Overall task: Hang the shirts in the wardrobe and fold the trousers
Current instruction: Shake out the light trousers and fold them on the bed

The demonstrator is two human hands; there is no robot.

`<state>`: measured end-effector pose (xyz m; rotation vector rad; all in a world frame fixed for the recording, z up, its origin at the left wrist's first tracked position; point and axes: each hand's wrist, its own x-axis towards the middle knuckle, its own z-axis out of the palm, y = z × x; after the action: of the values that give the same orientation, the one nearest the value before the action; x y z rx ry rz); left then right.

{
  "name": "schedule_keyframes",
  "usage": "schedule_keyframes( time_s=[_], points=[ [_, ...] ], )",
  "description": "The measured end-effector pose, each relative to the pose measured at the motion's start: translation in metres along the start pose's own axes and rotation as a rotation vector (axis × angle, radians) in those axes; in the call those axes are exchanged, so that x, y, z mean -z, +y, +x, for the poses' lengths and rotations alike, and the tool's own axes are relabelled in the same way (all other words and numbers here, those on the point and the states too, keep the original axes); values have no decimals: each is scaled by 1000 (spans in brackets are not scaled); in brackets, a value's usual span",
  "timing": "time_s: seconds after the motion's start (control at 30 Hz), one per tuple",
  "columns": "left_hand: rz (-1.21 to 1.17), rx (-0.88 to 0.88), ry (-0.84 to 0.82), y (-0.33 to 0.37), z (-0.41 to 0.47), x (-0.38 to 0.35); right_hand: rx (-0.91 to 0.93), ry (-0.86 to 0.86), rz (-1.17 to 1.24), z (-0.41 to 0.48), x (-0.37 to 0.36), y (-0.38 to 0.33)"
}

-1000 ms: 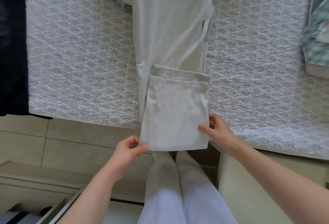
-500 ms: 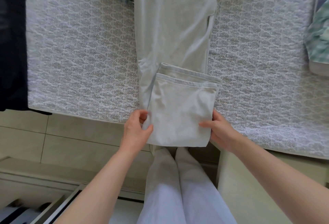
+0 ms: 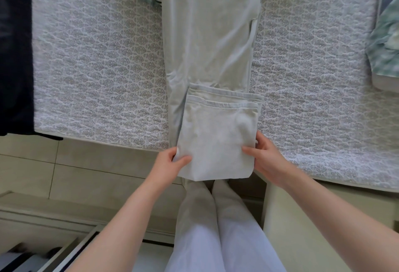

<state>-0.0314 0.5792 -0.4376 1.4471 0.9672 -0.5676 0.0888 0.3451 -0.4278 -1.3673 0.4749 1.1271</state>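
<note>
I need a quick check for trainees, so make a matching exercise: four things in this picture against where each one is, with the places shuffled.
Things:
1. pale trousers
2. dark garment
3. green patterned cloth
4. left hand

Places:
A. right edge of the bed
B. gripping the left side of the trousers' folded end
C. down the middle of the bed
D. left edge of the bed

Pairs: 1-C, 2-D, 3-A, 4-B
</note>
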Motion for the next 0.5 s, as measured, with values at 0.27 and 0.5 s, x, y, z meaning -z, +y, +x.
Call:
schedule_keyframes(
  time_s=[0.27, 0.5],
  points=[
    [-109, 147, 105, -37, -24, 8, -111, 69, -140, 4, -7, 2],
    [-90, 199, 146, -44, -21, -1, -205, 212, -382, -4, -7, 19]
  ],
)
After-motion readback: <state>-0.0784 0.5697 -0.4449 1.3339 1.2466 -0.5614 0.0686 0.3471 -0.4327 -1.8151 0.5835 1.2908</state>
